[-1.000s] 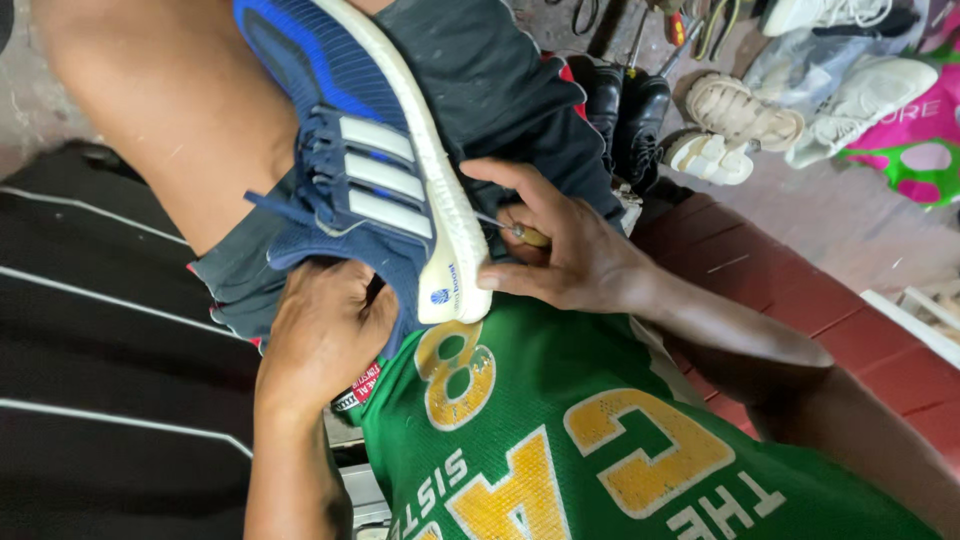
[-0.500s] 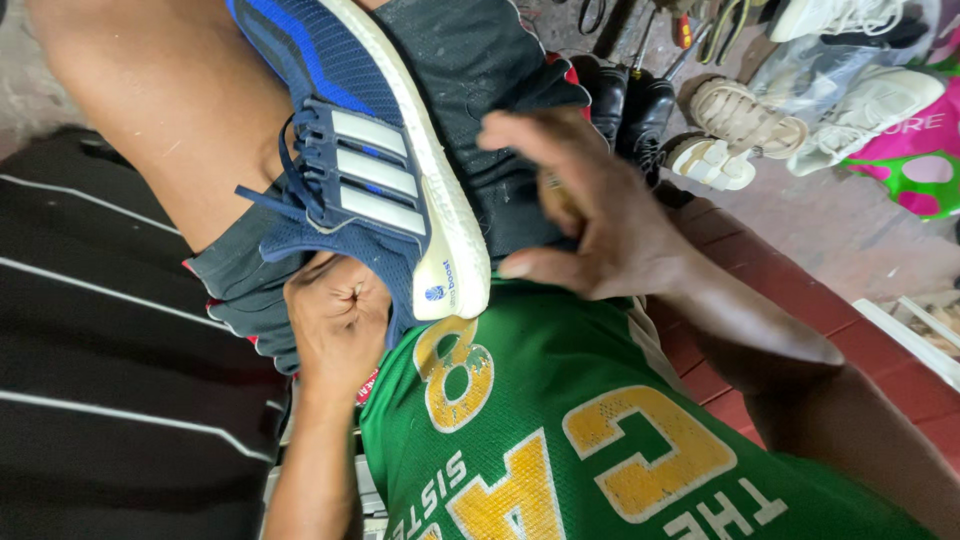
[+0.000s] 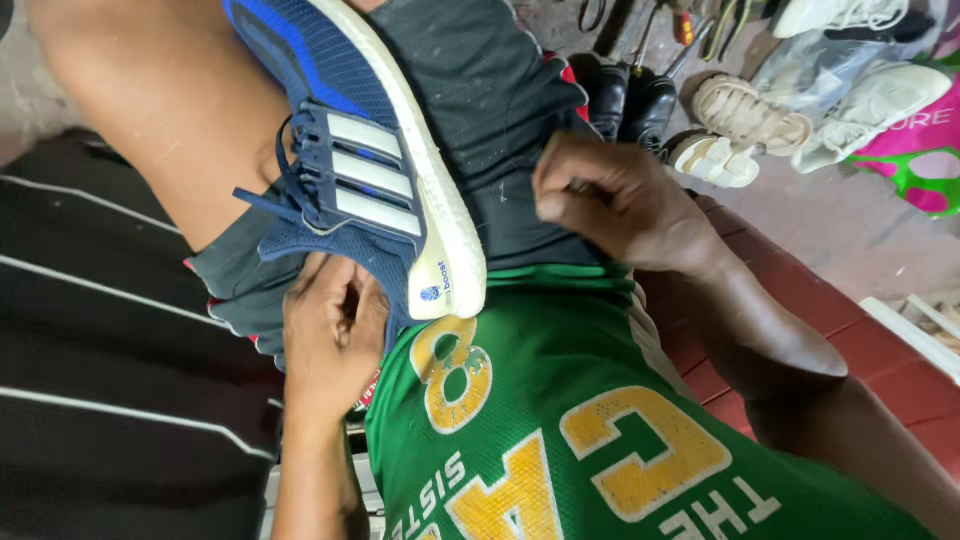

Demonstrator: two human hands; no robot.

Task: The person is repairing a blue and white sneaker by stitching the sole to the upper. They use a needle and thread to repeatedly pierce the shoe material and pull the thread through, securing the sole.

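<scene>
A blue sneaker (image 3: 340, 150) with a white sole and three pale stripes lies across my lap, sole edge facing right. My left hand (image 3: 335, 335) grips its dark blue upper from below, next to the loose laces. To the right of the shoe, my right hand (image 3: 615, 200) is held clear of it above my dark shorts (image 3: 500, 110). Its fingers are curled into a fist, pinched on something small that barely shows. My green jersey (image 3: 580, 420) with yellow lettering fills the bottom.
On the floor at the upper right lie black shoes (image 3: 625, 95), beige sandals (image 3: 740, 115), white shoes (image 3: 880, 95) and a pink and green bag (image 3: 925, 160). A red ledge (image 3: 890, 340) runs under my right arm. Black striped cloth (image 3: 100, 350) lies at left.
My right hand has left the sneaker's sole and pulled up and to the right, closing into a fist. My left hand keeps its hold on the upper.
</scene>
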